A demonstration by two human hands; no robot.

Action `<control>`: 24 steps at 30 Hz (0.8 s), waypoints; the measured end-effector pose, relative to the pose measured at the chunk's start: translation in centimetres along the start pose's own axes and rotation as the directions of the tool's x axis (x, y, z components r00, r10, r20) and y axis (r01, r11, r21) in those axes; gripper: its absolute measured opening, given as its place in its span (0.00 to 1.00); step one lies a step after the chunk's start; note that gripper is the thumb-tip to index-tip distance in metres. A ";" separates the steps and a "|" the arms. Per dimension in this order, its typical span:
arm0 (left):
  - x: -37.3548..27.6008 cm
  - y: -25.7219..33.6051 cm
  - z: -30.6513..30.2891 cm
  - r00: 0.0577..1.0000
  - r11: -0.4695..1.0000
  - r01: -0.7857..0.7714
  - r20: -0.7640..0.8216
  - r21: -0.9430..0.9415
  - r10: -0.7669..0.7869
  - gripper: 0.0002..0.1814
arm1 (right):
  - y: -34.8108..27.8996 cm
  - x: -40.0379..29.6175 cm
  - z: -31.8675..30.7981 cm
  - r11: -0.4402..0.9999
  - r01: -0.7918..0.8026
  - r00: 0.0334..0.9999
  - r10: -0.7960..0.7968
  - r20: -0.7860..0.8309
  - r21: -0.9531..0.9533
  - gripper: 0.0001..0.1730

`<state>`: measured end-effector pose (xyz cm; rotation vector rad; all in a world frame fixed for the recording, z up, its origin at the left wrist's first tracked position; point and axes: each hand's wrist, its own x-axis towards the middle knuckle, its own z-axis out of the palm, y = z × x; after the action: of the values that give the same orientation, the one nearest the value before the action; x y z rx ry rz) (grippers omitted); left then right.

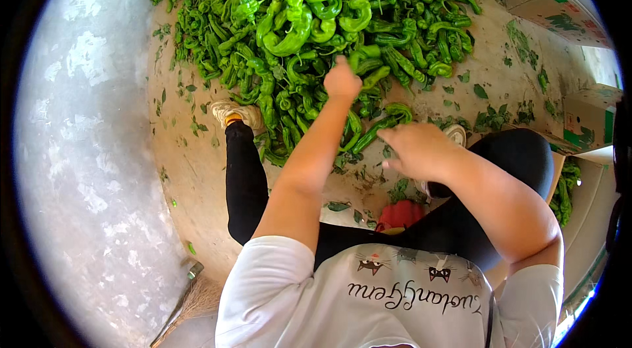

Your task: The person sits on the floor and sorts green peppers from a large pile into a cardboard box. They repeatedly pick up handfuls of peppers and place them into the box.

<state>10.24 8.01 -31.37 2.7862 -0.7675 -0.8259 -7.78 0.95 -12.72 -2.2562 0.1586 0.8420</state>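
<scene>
A large heap of green peppers [296,27] lies on the floor before me, many of them long and curled. My left hand [342,80] is at the heap's near side, against some peppers [373,64]; whether its fingers grip any is hidden. To the right and nearer to me, my right hand [419,150] hovers over the floor with thumb and forefinger apart, and nothing shows between them. Just beyond its fingertips lie a long pepper [374,134] and a curled one [399,112].
Cardboard boxes [587,118] stand at the right, and an open carton [587,200] there holds green peppers. Loose leaves [493,118] litter the floor. A red object [401,214] sits between my legs. A twig broom [197,298] lies at the lower left, near a grey wall [89,150].
</scene>
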 end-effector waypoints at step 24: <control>-14.6 -0.4 -14.3 0.432 0.487 -0.873 -0.485 -0.014 0.761 0.17 | -1.7 1.0 0.2 0.438 0.208 0.956 0.097 -0.276 0.875 0.30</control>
<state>7.60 15.58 -12.55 1.7922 -1.5778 -0.0850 -6.48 2.46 -12.44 -1.2848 0.5358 0.2219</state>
